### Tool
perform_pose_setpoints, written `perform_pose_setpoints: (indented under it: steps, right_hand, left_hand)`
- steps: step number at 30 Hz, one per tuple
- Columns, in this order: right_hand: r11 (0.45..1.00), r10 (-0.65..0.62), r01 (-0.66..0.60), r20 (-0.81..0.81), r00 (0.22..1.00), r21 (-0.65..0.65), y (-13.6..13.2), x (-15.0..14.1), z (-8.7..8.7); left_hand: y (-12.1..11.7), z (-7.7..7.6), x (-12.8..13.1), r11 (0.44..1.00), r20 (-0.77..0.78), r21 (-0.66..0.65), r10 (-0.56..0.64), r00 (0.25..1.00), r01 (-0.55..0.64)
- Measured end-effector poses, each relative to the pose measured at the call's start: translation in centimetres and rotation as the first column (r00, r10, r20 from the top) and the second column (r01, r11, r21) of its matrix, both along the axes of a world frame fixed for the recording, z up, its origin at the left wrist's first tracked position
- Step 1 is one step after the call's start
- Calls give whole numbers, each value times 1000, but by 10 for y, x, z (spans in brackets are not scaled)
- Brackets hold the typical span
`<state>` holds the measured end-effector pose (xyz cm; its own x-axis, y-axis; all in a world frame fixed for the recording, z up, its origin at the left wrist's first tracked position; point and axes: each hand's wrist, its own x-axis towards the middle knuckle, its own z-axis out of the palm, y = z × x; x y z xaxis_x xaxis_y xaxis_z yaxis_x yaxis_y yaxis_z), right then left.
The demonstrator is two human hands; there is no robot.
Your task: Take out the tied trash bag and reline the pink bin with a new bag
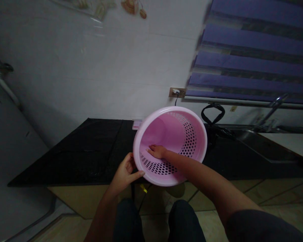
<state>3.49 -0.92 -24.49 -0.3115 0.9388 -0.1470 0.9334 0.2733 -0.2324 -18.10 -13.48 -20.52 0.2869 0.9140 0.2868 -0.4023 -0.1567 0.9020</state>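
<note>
A pink plastic basket (176, 117) with perforated walls is tilted with its opening toward me, over the front edge of a black counter (91, 151). My left hand (126, 171) grips its near rim, thumb along the edge. My right hand (156, 152) reaches inside the basket, fingers lying flat against the inner wall, holding nothing.
A white tiled wall rises behind the counter, with a socket and plugged cable (176, 92). A black bag with a strap (213, 116) sits right of the basket. A steel sink and tap (275, 107) lie at the right under a purple striped blind (255, 50).
</note>
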Motion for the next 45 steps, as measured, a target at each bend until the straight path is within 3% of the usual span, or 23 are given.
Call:
perform_pose_setpoints:
  steps: [17,26,38,45]
  right_hand:
    - [998,-36,36,-4,999,-53,3,1,-5]
    - [998,-27,29,30,999,-63,5,-1,-7]
    - [999,-15,15,-12,1000,-31,1,-1,2]
    - [999,-22,21,-31,999,-29,0,-2,3]
  left_hand:
    - [-2,-4,5,990,-27,-91,102,994,-104]
    - [-2,-7,8,979,-54,-75,187,981,-191]
    - [-8,-4,15,963,-75,-125,231,970,-239]
    - [-8,-12,16,965,-92,-118,224,970,-234]
